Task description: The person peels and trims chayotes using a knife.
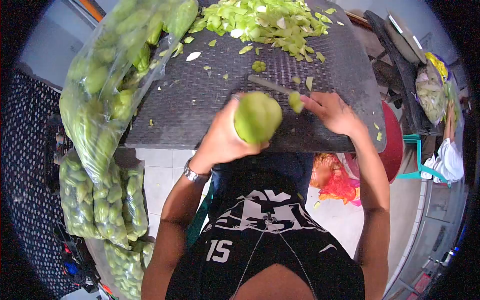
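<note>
A person in a black jersey [270, 250] stands at a dark, woven-textured worktop [200, 100], seen from above. The left hand [225, 125], with a metal watch [195, 172] on its wrist, has its fingers curled around a pale green chayote [257, 117], held over the near edge of the worktop. Just to the right, the right hand [332, 114] has its fingers closed on a knife [267, 83], its blade pointing left; a small green piece [296, 102] is by the thumb, slightly blurred. A heap of green peelings [265, 22] covers the far side. At left, a clear plastic bag [95, 95] bulges with more chayotes.
</note>
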A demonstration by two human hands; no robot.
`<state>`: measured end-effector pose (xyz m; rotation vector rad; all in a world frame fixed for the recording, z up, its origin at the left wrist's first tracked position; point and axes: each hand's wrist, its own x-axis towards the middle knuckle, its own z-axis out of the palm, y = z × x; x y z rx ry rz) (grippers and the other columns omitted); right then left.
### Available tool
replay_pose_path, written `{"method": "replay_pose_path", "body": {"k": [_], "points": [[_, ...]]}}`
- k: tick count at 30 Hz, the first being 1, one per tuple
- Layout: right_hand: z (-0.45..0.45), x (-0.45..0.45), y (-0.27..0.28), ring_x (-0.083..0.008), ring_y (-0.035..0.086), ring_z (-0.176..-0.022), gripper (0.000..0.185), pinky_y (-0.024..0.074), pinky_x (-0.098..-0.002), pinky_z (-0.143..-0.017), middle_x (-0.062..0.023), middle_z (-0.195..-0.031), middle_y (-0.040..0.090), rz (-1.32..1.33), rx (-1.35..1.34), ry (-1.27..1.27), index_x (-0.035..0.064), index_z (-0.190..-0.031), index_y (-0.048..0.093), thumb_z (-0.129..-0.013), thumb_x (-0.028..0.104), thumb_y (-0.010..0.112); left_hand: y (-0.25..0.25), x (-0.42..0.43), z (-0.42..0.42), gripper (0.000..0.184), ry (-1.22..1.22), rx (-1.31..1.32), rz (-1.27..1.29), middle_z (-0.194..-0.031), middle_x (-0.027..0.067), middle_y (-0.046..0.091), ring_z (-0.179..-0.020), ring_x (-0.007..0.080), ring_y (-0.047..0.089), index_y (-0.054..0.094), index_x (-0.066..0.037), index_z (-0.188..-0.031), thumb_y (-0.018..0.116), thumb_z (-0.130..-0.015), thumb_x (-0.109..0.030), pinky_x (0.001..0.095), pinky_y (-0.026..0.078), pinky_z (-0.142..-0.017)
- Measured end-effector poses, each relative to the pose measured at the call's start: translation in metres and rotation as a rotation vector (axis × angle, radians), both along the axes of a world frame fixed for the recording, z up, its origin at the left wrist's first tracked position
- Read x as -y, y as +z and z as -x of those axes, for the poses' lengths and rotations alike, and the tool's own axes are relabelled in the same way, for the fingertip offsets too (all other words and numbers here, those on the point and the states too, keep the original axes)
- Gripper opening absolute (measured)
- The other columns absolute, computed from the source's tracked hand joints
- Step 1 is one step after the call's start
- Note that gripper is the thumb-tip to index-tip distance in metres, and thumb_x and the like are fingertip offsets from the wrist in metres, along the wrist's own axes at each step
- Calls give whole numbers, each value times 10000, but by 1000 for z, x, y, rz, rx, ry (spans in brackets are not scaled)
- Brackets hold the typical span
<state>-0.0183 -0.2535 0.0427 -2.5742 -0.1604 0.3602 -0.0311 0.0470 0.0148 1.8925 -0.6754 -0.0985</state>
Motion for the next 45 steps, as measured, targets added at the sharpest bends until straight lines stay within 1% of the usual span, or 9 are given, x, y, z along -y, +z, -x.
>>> {"method": "replay_pose_path", "body": {"k": [3, 10, 14, 22, 25, 28, 34, 41, 45], "points": [[2, -1, 0, -471, 637, -756, 652, 481, -479, -679, -299, -758, 608, 25, 54, -44, -33, -794, 645, -1011, 574, 549, -20, 1, -3, 778, -66, -666, 694, -1373, 151, 585, -1276, 295, 576, 408, -10, -1479, 793, -804, -40, 469, 513, -1038], [10, -17, 5, -463, 657, -782, 639, 495, -471, -694, -284, -746, 623, -162, 130, -132, -17, -869, 645, -991, 604, 559, -30, 5, -7, 602, -15, -761, 1081, -1227, 153, 643, -1037, 242, 681, 538, 8, -1334, 755, -775, 64, 434, 602, -890], [29, -38, 37, -470, 671, -765, 621, 504, -503, -669, -262, -720, 637, -89, 174, -28, 12, -944, 626, -936, 632, 615, -28, -4, -12, 641, 10, -759, 793, -1238, 134, 643, -1063, 259, 682, 535, -7, -1311, 809, -733, 33, 438, 588, -920], [42, -69, 47, -450, 689, -696, 710, 535, -538, -618, -226, -699, 666, 69, 433, 246, 39, -934, 589, -834, 740, 643, -24, 6, -11, 855, 71, 46, -44, -1350, 138, 623, -1228, 222, 627, 433, -27, -1403, 920, -729, -226, 385, 517, -1030], [42, -72, 46, -439, 698, -702, 717, 547, -532, -627, -225, -703, 674, 117, 457, 197, 37, -927, 593, -835, 747, 633, -23, 19, 7, 753, 176, -249, 284, -1356, 146, 621, -1232, 234, 626, 508, -9, -1345, 904, -759, -266, 389, 507, -1046], [41, -74, 44, -438, 702, -710, 717, 552, -524, -634, -222, -707, 680, 162, 441, 149, 35, -936, 602, -835, 744, 636, -22, 22, 9, 753, 209, -21, 138, -1232, 134, 673, -1126, 232, 674, 465, -4, -1388, 872, -767, -134, 374, 548, -962], [46, -76, 35, -467, 684, -729, 645, 518, -518, -619, -235, -710, 651, -99, 361, 41, 33, -931, 602, -893, 676, 630, -19, 23, 17, 796, -162, -946, 995, -1345, 134, 576, -1234, 248, 595, 398, 2, -1430, 802, -746, 62, 392, 512, -1015], [46, -55, 21, -489, 668, -732, 609, 495, -528, -608, -247, -723, 638, -364, 284, -128, 35, -915, 592, -915, 643, 628, -20, 47, 19, 925, 16, -640, 669, -1290, 100, 562, -1148, 209, 606, 334, -22, -1456, 840, -689, 84, 365, 519, -982], [61, -66, 37, -477, 673, -721, 649, 511, -521, -609, -236, -718, 655, 18, 258, 11, 34, -926, 588, -891, 681, 626, -35, 43, 11, 866, -42, -492, 473, -1371, 123, 551, -1219, 240, 597, 323, -44, -1477, 835, -778, -46, 408, 510, -1027]]}}
